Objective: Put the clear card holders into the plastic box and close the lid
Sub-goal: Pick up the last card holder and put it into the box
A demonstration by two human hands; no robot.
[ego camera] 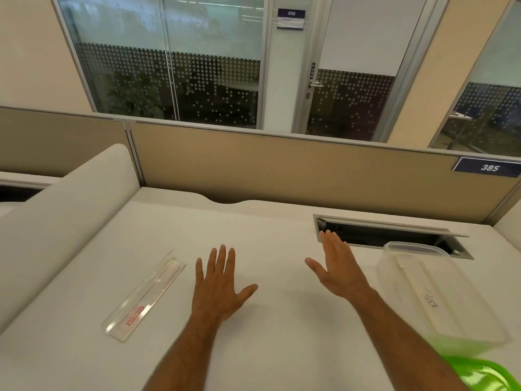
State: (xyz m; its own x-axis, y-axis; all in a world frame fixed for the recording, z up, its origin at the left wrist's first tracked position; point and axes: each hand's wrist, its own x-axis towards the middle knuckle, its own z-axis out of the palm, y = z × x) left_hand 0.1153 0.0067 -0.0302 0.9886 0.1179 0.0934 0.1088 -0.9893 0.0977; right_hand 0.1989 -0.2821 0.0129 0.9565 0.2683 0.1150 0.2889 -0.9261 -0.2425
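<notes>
Currently both hands are over the white bench [267,348], palms down, holding nothing. Left hand [221,286]: fingers [222,259] straight and slightly spread, thumb splayed out to the right. Right hand [337,268]: fingers [332,244] straight and close together, thumb out to the left, hand tilted edge-on. Can't tell if either hand touches the bench.

1 clear holder [145,297] lies flat on the bench, just left of the left fingers, set diagonally, red print on it near its close end. Not touched.

Box [439,292], clear plastic, sits right of the right fingers, apart from them, open at the top. Handwriting on its side wall. Something flat and clear seems to be inside, but can't tell what.

Lid [479,375], green, is at the bottom right corner, nearer than the box and off it, blurred and partly cut by the frame edge.

Cable slot [394,235] in the bench lies just beyond the right fingertips, its flap raised. Beige partition [282,170] stands behind the bench, with a "385" tag [489,167] at its right end.
</notes>
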